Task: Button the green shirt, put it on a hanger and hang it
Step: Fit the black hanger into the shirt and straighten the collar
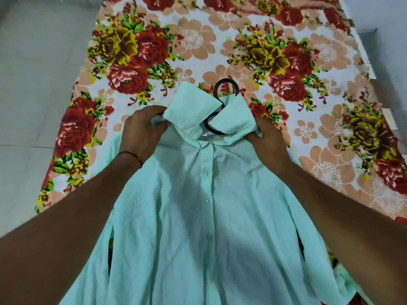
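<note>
Nearest me, the green shirt (198, 216) lies front-up on the bed, its placket closed at every button (205, 172) I can see, so I judge the buttoning done. Further up, my left hand (143, 128) has its fingers curled, gripping bunched cloth at the shoulder. My right hand (266, 139) grips the opposite shoulder beside the collar (233, 115); its fingertips are hidden under the fabric. Beyond them, the dark hanger (226, 80) sits inside the neck, hook protruding past the upturned collar onto the floral bedsheet (198, 40). Step in hand, in my judgement: seating the shoulders on the hanger. Next move calls for turning the collar down, taking the hook and lifting; no rail is in view.
</note>
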